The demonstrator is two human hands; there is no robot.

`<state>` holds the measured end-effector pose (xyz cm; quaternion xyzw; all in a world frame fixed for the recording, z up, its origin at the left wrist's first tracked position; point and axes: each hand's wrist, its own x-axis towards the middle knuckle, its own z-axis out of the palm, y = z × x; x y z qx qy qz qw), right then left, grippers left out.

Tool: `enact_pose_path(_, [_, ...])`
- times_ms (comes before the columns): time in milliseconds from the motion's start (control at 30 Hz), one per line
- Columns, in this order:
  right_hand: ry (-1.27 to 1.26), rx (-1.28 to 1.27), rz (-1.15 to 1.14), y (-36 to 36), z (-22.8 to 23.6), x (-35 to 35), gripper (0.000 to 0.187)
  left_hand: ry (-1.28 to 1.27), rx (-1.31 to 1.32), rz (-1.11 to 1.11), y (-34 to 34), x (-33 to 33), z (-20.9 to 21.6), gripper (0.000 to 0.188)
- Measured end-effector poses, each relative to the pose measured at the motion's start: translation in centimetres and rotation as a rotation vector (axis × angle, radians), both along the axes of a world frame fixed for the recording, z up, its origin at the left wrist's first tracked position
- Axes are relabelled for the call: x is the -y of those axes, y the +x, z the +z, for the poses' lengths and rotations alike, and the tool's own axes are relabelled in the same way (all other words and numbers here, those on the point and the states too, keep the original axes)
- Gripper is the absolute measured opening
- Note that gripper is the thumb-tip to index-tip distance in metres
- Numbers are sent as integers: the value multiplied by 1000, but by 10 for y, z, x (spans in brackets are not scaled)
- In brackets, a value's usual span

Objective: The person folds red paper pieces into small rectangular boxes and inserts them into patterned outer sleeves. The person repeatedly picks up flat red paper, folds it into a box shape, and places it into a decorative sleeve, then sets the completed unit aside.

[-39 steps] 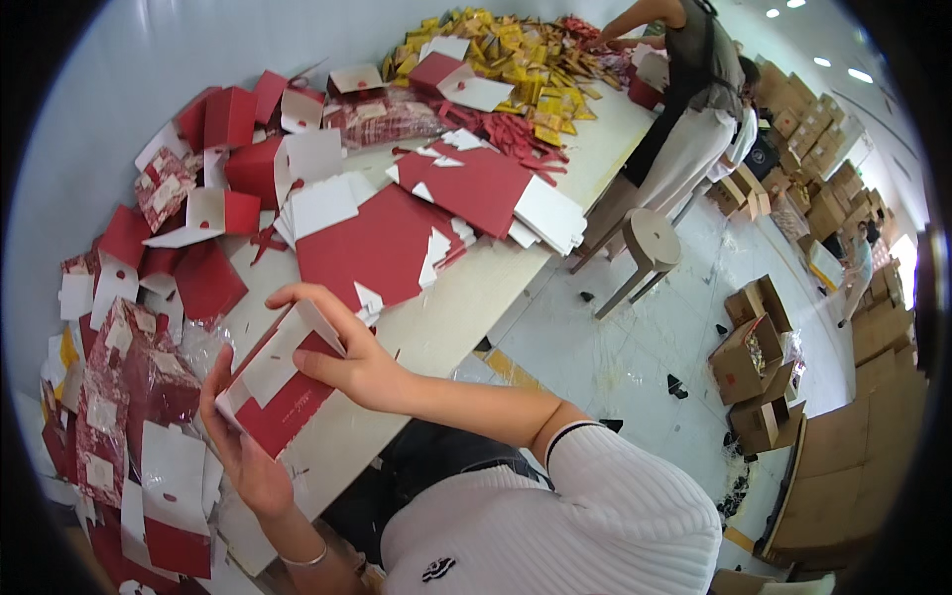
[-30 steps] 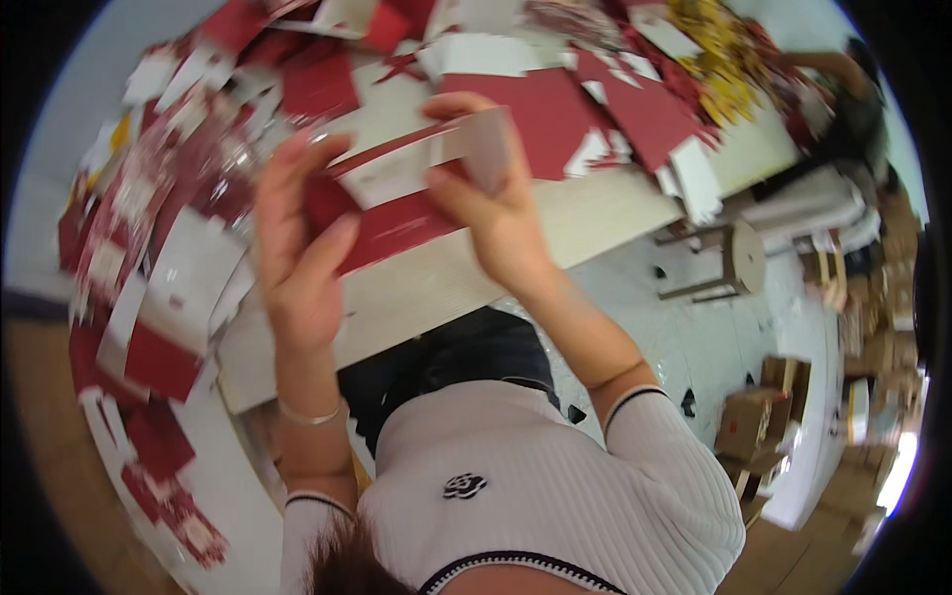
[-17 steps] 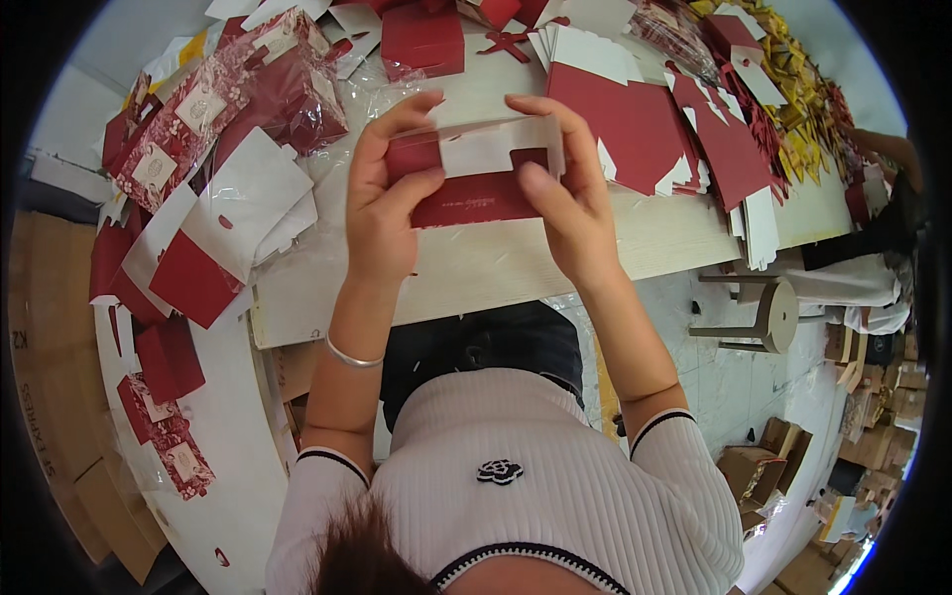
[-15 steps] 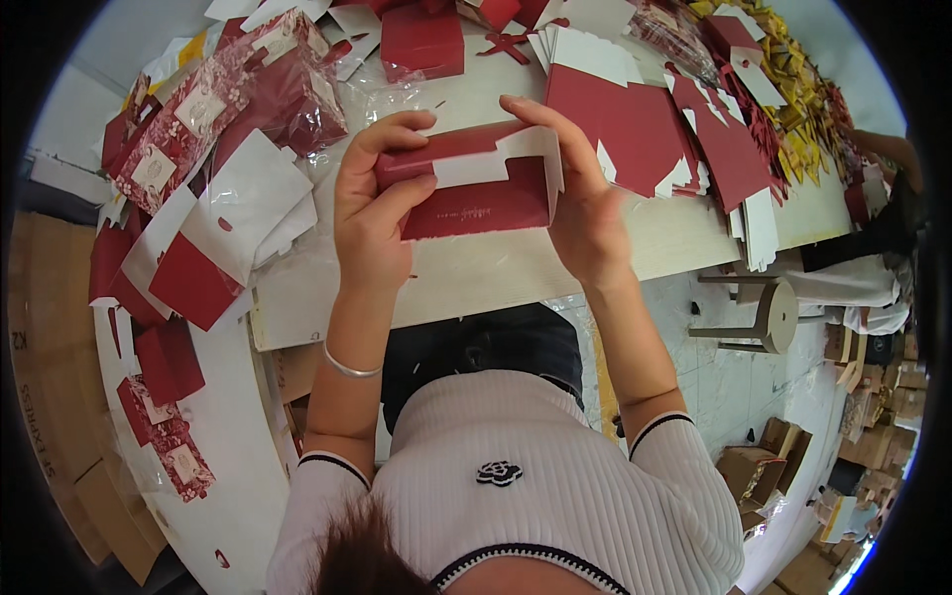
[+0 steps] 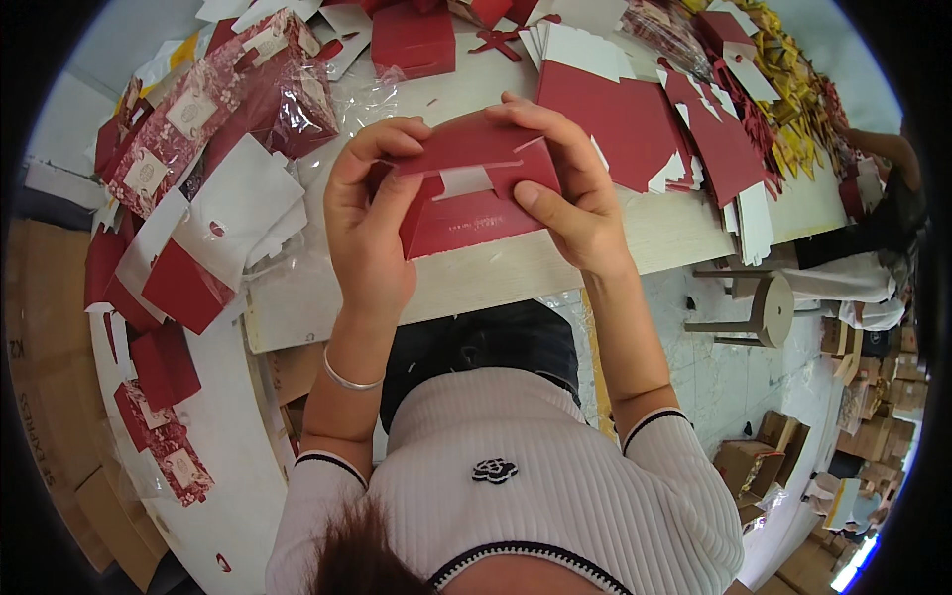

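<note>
Red box (image 5: 456,234): we hold it between both grips, over the pale desk (image 5: 451,283); whether its underside touches the wood, we cannot tell.
Left grip (image 5: 369,223): grasping the box's left end, fingers over the upper edge, thumb on the front.
Right grip (image 5: 587,213): grasping the right end, fingers curled over the top corner, thumb pressed to the front panel.
White strip (image 5: 464,180): we see it between our two thumbs, between the box's upper and front red panels.
Flat red sheets (image 5: 600,124): stacked just beyond the right grip; farther right of it lies a second red pile (image 5: 729,159).
Boxed red block (image 5: 414,45): beyond the left grip, with a red ribbon-like piece (image 5: 499,44) beside it.
Patterned packages (image 5: 191,111): left of the left grip, among clear plastic wrap (image 5: 362,99).
White-flapped box (image 5: 188,288): nearer us, left of the left grip.
Yellow packets (image 5: 793,134): heaped well to the right of the right grip, near another person's arm (image 5: 881,149).
Stool (image 5: 769,310): right of the right grip, past the desk's edge.
</note>
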<state>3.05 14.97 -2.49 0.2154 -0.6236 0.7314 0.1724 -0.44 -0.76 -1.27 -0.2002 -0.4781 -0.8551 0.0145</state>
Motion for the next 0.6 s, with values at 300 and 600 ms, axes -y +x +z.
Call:
enact_pose_path(300, [-81,-119,-242,0,1,8,26,-174,-386,-222,-10,7,0,19])
enact_pose_path(600, [319,-269,-430,1,5,11,42,-541,-690,55,-19,9,4,28])
